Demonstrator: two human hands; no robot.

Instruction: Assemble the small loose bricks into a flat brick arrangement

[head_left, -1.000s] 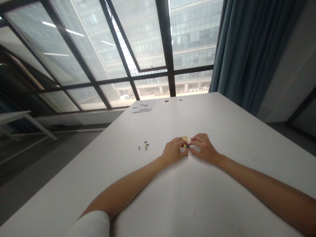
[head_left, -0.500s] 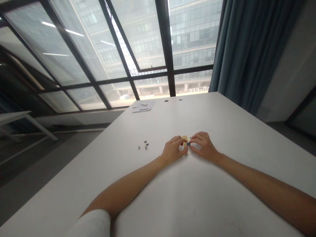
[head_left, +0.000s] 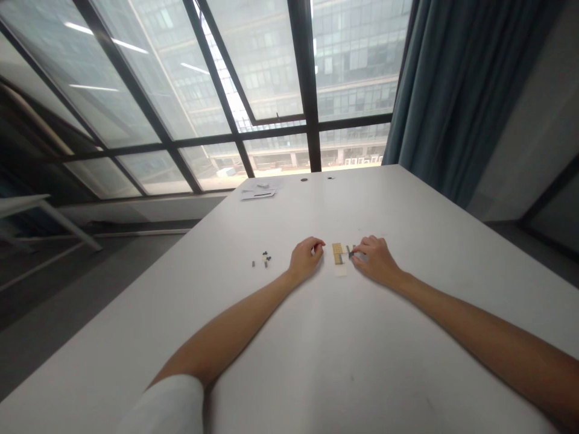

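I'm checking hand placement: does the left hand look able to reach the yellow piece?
Likely yes: only white tabletop shows between the left hand and the yellow piece; the right hand is on its other side.

dark-framed windows (head_left: 310, 78) stand behind a broad white table (head_left: 280, 361), a daylit building (head_left: 359, 66) beyond them, light strips (head_left: 130, 46) reflected in the glass (head_left: 140, 66). a blue curtain (head_left: 436, 90) hangs at right; at left, another table (head_left: 22, 204) stands on grey floor (head_left: 122, 277).
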